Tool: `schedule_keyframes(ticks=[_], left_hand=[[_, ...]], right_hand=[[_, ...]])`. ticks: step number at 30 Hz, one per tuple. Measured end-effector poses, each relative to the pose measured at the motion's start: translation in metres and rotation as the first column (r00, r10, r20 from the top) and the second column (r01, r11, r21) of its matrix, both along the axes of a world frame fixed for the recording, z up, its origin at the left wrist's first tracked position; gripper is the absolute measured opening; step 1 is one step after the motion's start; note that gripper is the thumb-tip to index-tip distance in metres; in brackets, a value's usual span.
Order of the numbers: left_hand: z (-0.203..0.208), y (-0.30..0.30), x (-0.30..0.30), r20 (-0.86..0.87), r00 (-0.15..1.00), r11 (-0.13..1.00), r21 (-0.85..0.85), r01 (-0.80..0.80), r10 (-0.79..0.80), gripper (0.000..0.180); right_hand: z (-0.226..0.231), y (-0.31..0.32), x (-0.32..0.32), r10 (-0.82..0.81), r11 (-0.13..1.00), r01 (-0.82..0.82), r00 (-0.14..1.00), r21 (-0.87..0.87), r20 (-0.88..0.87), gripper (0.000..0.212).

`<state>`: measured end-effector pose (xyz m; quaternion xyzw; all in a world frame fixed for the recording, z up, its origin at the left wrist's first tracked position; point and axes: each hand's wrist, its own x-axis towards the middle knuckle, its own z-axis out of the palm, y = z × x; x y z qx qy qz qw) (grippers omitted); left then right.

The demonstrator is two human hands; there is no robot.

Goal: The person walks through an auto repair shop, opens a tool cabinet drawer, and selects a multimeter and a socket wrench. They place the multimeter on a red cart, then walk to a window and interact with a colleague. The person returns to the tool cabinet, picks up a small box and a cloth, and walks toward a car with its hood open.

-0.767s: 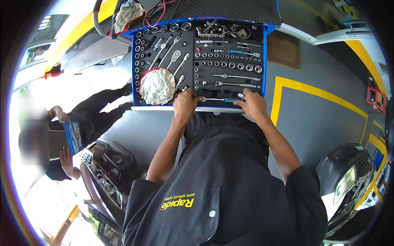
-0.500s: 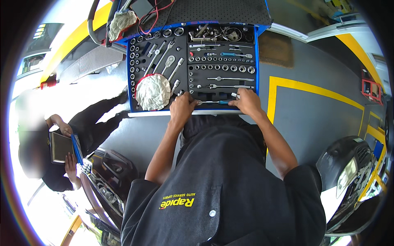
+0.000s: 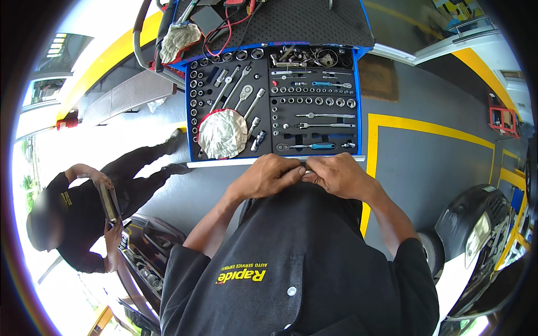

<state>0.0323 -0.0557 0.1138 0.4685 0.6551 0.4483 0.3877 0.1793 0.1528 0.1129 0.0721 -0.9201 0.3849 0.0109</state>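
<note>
My left hand (image 3: 270, 175) and my right hand (image 3: 341, 175) meet at the drawer's front edge, close to my body. Both have their fingers curled in and touching. A small pale bit shows between the fingertips, too hidden to name. Just beyond them lies a ratchet with a blue handle (image 3: 322, 146), flat in the black foam tray of the open blue tool drawer (image 3: 189, 164). A short metal fitting (image 3: 348, 144) sits at its right. To the left, a white cloth glove (image 3: 223, 134) lies over part of the tools, and a dark-and-silver socket piece (image 3: 258, 141) rests beside it.
Rows of sockets (image 3: 318, 101) and long-handled ratchets (image 3: 243, 96) fill the tray. Another glove (image 3: 179, 42) and red-black cables (image 3: 228, 25) lie on the cabinet top. A co-worker (image 3: 84, 207) stands left, holding a flat object. Cars (image 3: 476, 229) flank me.
My hands have left the blue-handled ratchet, which now lies in the tray, and have come together nearer my body. The view has shifted slightly. The co-worker's flat object has tilted.
</note>
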Motion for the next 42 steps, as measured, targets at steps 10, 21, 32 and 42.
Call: schedule_keyframes(ticks=[10,21,32,42], left_hand=[[0.052,0.0,-0.02,-0.428,0.896,0.941,0.242,0.238,-0.117,0.028],[0.065,0.013,-0.001,-0.446,0.885,0.904,0.312,0.291,-0.131,0.038],[0.136,-0.033,-0.061,-0.252,0.951,0.925,0.372,-0.076,0.18,0.025],[-0.135,0.017,-0.015,-0.589,0.777,0.962,0.004,-0.274,0.223,0.024]], right_hand=[[0.013,0.022,0.021,0.273,0.837,-0.094,0.926,0.539,-0.262,0.043],[0.088,0.027,0.033,0.323,0.772,-0.027,0.877,0.635,-0.356,0.033],[0.147,0.125,0.037,-0.651,0.669,0.684,0.728,0.289,-0.216,0.027],[-0.105,0.05,-0.028,-0.2,0.975,0.21,0.972,-0.077,0.12,0.031]])
